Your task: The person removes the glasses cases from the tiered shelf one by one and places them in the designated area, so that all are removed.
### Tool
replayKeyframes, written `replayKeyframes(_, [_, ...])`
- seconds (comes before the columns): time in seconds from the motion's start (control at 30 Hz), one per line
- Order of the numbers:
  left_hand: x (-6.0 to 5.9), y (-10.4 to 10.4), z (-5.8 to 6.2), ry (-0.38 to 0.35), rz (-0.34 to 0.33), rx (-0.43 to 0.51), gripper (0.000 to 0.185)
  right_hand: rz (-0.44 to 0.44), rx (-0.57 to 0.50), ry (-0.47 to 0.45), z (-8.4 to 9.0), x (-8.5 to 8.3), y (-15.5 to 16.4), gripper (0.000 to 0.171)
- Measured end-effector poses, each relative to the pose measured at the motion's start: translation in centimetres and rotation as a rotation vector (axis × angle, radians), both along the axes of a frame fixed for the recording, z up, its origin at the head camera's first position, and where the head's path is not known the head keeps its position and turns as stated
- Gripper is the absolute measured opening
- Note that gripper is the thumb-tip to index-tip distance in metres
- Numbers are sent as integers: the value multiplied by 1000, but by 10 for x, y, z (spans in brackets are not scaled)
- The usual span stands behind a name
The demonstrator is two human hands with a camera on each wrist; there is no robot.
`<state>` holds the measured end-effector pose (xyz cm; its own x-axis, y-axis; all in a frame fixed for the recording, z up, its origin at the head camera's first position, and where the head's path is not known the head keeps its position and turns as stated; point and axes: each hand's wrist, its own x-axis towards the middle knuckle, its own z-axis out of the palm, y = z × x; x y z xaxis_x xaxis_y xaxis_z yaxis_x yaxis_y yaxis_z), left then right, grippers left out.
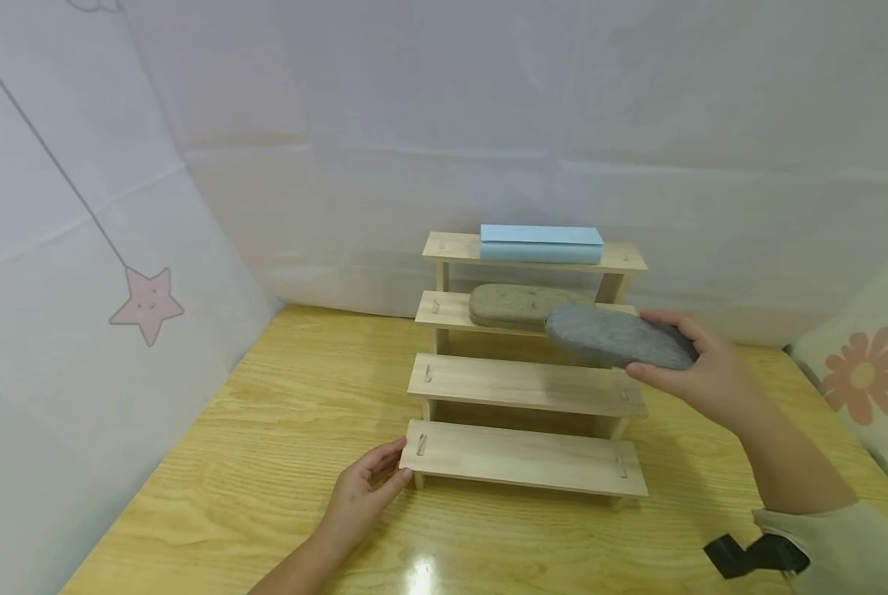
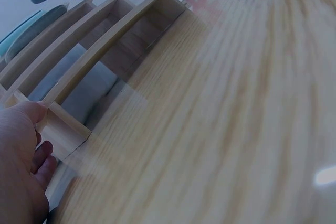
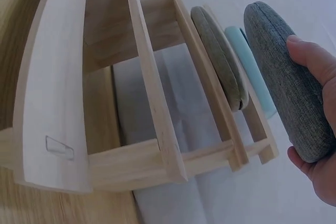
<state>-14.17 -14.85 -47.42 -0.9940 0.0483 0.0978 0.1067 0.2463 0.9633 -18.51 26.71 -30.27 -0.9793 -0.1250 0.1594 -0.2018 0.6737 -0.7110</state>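
Note:
My right hand [image 1: 719, 372] holds a grey fabric glasses case [image 1: 614, 335] at its right end, thumb on one side and fingers on the other. The case is in the air in front of the upper tiers of a wooden stepped display stand [image 1: 518, 454]. With my left hand [image 1: 362, 496] I grip the left end of the stand's lowest tier; the left wrist view shows the thumb [image 2: 32, 111] at its corner. An olive-khaki glasses case [image 1: 518, 303] lies on the second tier from the top, partly hidden by the grey one. On the top tier rests a light blue case [image 1: 540, 245].
The stand is on a wood-grain table [image 1: 265, 463]. White cloth [image 1: 429, 99] hangs behind and at both sides, printed with a pink star [image 1: 147, 304] on the left and a flower [image 1: 863, 374] on the right. A black bow [image 1: 756, 554] is on the right sleeve.

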Motion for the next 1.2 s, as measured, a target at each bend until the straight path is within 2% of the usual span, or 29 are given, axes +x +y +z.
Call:
replayKeyframes(0.13, [1, 0, 0, -5, 0, 4, 42, -37, 8, 2, 3, 3, 8, 76])
replayKeyframes(0.37, [1, -1, -1, -22, -6, 2, 43, -101, 29, -48, 7, 5, 21, 81])
replayKeyframes(0.7, [0, 0, 0, -9, -3, 6, 42, -130, 40, 29, 1, 6, 45, 77])
replayKeyframes(1.2, [0, -1, 0, 2, -4, -6, 43, -253, 82, 32, -10, 8, 69, 81])
